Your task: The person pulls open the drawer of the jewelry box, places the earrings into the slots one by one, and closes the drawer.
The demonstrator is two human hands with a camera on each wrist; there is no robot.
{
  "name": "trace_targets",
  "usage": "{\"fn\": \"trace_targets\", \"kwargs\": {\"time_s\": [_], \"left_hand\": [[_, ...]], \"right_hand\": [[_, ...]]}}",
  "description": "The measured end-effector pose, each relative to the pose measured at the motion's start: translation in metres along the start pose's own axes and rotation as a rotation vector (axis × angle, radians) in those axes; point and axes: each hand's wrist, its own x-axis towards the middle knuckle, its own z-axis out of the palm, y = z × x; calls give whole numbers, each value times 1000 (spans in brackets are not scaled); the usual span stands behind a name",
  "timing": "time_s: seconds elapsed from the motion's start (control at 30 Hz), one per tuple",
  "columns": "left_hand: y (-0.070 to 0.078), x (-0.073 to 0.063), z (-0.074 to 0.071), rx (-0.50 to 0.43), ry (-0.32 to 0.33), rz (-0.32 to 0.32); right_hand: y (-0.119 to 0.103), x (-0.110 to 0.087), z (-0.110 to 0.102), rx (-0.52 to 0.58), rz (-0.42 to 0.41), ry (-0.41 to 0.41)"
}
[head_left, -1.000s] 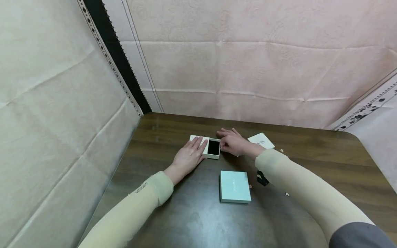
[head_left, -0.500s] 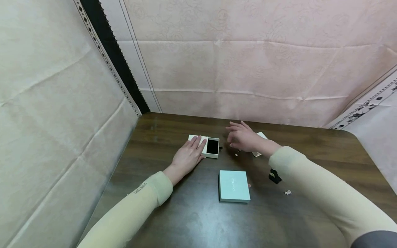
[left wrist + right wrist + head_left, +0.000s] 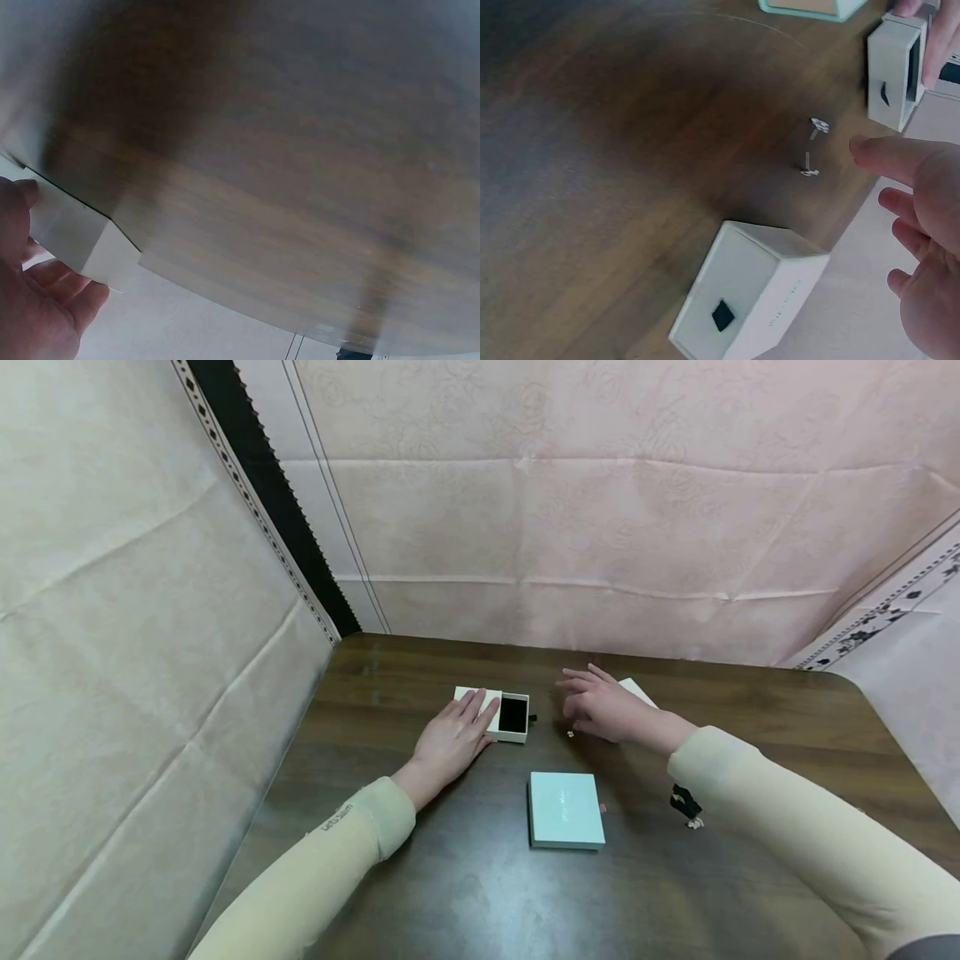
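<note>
Grasping the white rectangular cardboard drawer box [image 3: 887,67] is the left hand [image 3: 450,739], its fingers spread across the sleeve and its thumb down at the near side. The right hand [image 3: 607,708] holds nothing: its fingers are loose and apart, hanging just beside two small silver-coloured studs [image 3: 820,125], which lie close together on the counter [image 3: 450,877] without touching each other.

The box lies flat at the far left of the work area. Its tray is drawn partly out of the sleeve, showing a black lining [image 3: 513,715], with a short black ribbon tab [image 3: 885,93] on the end that faces the right hand.

By the look of it, the step in hand is steadying the drawn-out box while the right hand works near the studs. Any move to lift one would call for a fine thumb-and-finger pinch on its thin post, with the box held firm.

Farther out, a second white box with a black diamond-shaped tab [image 3: 748,259] stands partly behind the right hand. Nearer the person lies a pale turquoise, nearly square box [image 3: 566,810]; well to its right, beneath the right forearm, is a small pale ornament [image 3: 695,823], too small to identify.
</note>
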Motion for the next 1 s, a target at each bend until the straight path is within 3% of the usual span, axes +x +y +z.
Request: {"fn": "trace_targets", "kwargs": {"time_s": [0.5, 0.83, 1.0], "left_hand": [[1, -2, 0, 0, -27, -16], [1, -3, 5, -6, 14, -11], [2, -3, 5, 0, 3, -14]], "right_hand": [[-1, -7, 14, -25, -12, 12], [-1, -5, 18, -39, 6, 3], [-1, -4, 21, -51, 5, 7]]}}
